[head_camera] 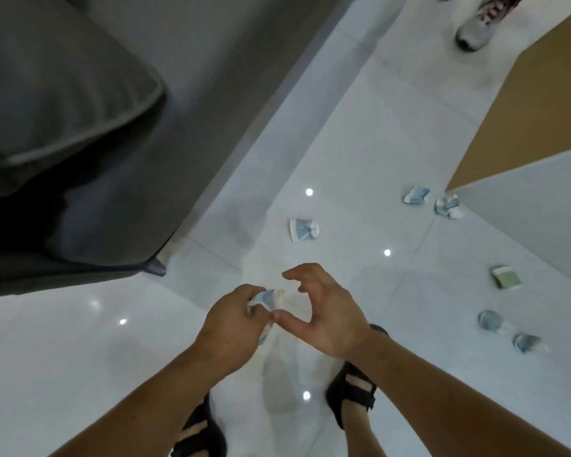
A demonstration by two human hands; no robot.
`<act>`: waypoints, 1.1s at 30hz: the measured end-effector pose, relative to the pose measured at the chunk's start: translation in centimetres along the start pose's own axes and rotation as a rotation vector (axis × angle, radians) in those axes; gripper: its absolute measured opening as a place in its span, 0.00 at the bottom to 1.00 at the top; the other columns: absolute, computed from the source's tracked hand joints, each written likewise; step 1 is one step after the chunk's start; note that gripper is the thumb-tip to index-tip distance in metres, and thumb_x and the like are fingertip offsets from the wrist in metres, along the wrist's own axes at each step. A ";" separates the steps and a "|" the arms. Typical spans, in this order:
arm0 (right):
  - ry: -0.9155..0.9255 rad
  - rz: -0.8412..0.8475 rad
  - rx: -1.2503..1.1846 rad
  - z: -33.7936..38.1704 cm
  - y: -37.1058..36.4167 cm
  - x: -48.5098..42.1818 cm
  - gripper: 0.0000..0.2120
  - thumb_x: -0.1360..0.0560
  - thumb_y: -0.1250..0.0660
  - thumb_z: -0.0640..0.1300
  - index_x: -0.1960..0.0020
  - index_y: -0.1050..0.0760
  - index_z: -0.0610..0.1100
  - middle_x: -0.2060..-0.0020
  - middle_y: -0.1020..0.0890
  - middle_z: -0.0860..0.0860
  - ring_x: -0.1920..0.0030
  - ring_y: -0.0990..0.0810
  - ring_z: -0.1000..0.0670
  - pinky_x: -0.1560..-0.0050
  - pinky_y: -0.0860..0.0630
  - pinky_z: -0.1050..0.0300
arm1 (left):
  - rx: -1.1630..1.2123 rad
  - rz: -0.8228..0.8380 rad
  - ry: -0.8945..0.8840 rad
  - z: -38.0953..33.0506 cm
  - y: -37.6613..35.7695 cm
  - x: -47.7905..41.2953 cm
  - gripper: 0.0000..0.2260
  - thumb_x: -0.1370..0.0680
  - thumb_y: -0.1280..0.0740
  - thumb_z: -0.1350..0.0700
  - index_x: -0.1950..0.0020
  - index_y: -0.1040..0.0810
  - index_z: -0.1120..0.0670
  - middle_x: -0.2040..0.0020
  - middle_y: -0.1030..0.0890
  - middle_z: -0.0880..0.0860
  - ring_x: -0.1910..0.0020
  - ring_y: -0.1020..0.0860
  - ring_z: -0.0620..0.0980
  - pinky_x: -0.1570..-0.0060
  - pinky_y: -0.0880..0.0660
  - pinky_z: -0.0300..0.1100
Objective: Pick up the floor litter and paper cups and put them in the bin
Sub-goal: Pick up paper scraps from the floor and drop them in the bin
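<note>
- The left hand (234, 321) grips a crumpled paper cup (267, 298), blue and white, above the floor (80, 341), with the fingers curled round it.
- The right hand (327, 318) is beside it, loosely curved and holding nothing; its thumb tip is at the cup's lower edge.
- It would be better to press this cup small into the left palm, so the right hand is free to pick.
- The nearest piece is a flattened cup (304, 229) at 12 to 1 o'clock from the hands; I would take it first.
- Next come two crumpled pieces (416, 195) at 2 o'clock, a green packet (505, 277) at 3 o'clock, and two cups (490, 320) between 3 and 4 o'clock.
- The flat pieces lie tight on the smooth tiles, so lift one edge with a fingernail.
- The bin is not in view; locate it before the hand is too full.
</note>
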State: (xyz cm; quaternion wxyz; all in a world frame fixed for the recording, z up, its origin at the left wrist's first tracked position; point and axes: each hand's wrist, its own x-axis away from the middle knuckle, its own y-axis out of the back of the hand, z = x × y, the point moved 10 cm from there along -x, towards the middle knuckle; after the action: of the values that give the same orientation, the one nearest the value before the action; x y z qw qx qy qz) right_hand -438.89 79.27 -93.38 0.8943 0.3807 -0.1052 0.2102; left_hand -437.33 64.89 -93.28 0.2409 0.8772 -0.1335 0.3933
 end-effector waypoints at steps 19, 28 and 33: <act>-0.052 0.409 0.602 -22.9 -13.8 -12.5 0.29 0.24 0.40 0.39 0.24 0.42 0.53 0.34 0.34 0.46 0.39 0.32 0.44 0.45 0.24 0.49 | -0.169 -0.210 0.178 13.5 -5.1 -12.7 0.10 0.21 0.41 0.58 0.41 0.25 0.52 0.51 0.21 0.52 0.54 0.23 0.51 0.55 0.29 0.40; 0.142 0.479 0.479 -1.3 -2.4 -4.7 0.33 0.25 0.35 0.44 0.24 0.45 0.57 0.34 0.35 0.51 0.40 0.31 0.48 0.44 0.26 0.55 | -0.209 -0.242 0.126 2.9 1.8 1.6 0.15 0.21 0.41 0.56 0.34 0.28 0.52 0.39 0.24 0.52 0.45 0.25 0.50 0.47 0.31 0.36; 0.286 0.523 0.531 13.0 6.2 0.4 0.35 0.24 0.34 0.44 0.22 0.47 0.55 0.34 0.32 0.49 0.39 0.29 0.47 0.40 0.27 0.55 | -0.105 -0.369 0.092 -4.7 7.2 13.4 0.14 0.21 0.40 0.57 0.36 0.26 0.53 0.41 0.23 0.53 0.48 0.25 0.52 0.49 0.30 0.40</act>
State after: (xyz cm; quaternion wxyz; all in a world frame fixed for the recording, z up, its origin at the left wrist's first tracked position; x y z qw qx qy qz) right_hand -441.69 73.88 -80.35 0.6869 0.5258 -0.0153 0.5014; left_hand -434.56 60.67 -78.16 0.3603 0.8540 0.0202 0.3747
